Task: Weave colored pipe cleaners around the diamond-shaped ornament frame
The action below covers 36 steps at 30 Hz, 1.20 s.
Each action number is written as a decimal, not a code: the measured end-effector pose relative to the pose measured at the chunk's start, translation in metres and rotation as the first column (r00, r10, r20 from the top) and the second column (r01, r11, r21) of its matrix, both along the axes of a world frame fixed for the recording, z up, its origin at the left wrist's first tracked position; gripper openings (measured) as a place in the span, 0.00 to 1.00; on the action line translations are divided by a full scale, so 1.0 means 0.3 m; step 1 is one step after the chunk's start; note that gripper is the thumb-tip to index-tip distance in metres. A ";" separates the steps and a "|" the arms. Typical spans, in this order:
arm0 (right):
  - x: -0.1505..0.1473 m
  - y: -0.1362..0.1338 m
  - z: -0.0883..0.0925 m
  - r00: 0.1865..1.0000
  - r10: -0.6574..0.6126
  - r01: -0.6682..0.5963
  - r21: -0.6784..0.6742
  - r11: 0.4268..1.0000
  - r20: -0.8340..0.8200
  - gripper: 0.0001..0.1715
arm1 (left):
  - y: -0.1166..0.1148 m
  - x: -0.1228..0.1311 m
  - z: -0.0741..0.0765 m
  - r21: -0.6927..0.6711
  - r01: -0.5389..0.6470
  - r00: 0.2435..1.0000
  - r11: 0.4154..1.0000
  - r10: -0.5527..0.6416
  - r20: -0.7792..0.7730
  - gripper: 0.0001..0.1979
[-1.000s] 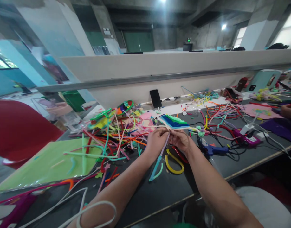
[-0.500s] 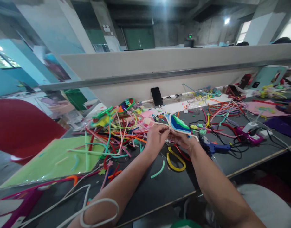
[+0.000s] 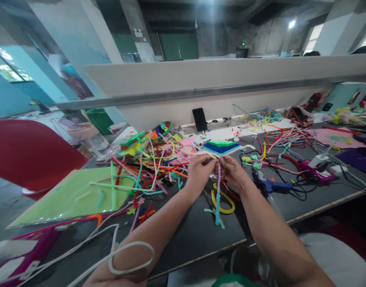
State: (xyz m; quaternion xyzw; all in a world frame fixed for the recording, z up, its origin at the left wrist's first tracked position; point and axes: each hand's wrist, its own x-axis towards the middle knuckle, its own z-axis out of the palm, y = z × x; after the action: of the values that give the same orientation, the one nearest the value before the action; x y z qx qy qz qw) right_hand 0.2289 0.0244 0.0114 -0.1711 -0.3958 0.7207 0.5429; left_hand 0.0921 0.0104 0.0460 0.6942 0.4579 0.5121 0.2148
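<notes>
Both hands are together near the middle of the table, pinching a pipe-cleaner craft piece (image 3: pixel 221 149) layered in green, blues and white. My left hand (image 3: pixel 199 169) has its thumb and fingers closed at the lower point of the piece. Close beside it, my right hand (image 3: pixel 233 170) is closed on the same spot. A twisted lilac and teal stem (image 3: pixel 218 199) hangs from between the fingers toward me. White pipe-cleaner ends stick out past the piece on the right. Behind the stem lies a bent yellow pipe cleaner (image 3: pixel 231 206). Fingertip contact is partly hidden.
Tangled pipe cleaners (image 3: pixel 153 167) cover the table's left side, and more (image 3: pixel 286 139) lie right. A blue glue gun (image 3: pixel 275 185) with cables lies by my right forearm. A phone (image 3: pixel 199 119) leans against the partition. A white cable (image 3: pixel 132 243) loops over my left forearm.
The layered piece has turned so its point faces me and its broad edge faces away. The twisted stem now shows below my hands. The view has shifted slightly.
</notes>
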 end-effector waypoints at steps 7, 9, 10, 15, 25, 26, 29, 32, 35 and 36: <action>-0.006 -0.006 -0.001 0.998 0.066 -0.064 -0.099 0.993 0.020 0.16 | 0.023 -0.012 -0.024 0.061 -0.137 0.989 0.989 0.133 0.065 0.05; -0.004 -0.009 0.002 0.995 0.093 -0.090 -0.110 0.990 0.022 0.16 | 0.024 -0.013 -0.028 0.082 -0.150 0.987 0.985 0.144 0.073 0.05; -0.002 -0.009 0.002 0.993 0.114 -0.110 -0.116 0.987 0.021 0.16 | 0.023 -0.012 -0.030 0.095 -0.153 0.986 0.984 0.146 0.075 0.06; 0.009 0.003 -0.015 0.985 0.172 -0.169 -0.162 0.972 0.002 0.13 | 0.025 -0.009 -0.045 0.152 -0.165 0.986 0.974 0.160 0.047 0.05; 0.001 0.013 -0.014 0.997 0.081 -0.082 -0.191 0.978 -0.016 0.15 | 0.020 -0.002 -0.051 0.107 -0.130 0.985 0.986 0.140 -0.096 0.05; -0.001 0.010 -0.012 0.996 0.085 -0.087 -0.187 0.979 -0.018 0.15 | 0.016 -0.001 -0.047 0.096 -0.142 0.986 0.985 0.150 -0.079 0.05; -0.011 0.003 -0.009 0.996 0.084 -0.085 -0.176 0.981 -0.013 0.15 | 0.005 0.004 -0.033 0.029 -0.118 0.993 0.993 0.118 0.013 0.06; -0.019 -0.002 -0.006 0.997 0.073 -0.071 -0.161 0.984 0.004 0.16 | 0.002 0.006 -0.023 -0.054 -0.011 0.990 0.998 0.019 0.141 0.08; -0.023 -0.004 -0.004 0.997 0.066 -0.058 -0.155 0.986 0.048 0.16 | 0.007 0.004 -0.021 -0.074 0.008 0.978 0.997 0.008 0.209 0.08; -0.024 -0.005 -0.003 0.996 0.063 -0.053 -0.155 0.987 0.059 0.16 | 0.009 0.004 -0.022 -0.066 -0.008 0.978 0.998 0.022 0.210 0.08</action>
State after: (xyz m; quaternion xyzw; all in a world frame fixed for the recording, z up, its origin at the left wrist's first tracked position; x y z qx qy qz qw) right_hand 0.2217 0.0229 0.0105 -0.2236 -0.3614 0.7586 0.4939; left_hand 0.0933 0.0130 0.0396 0.6254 0.4542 0.5692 0.2804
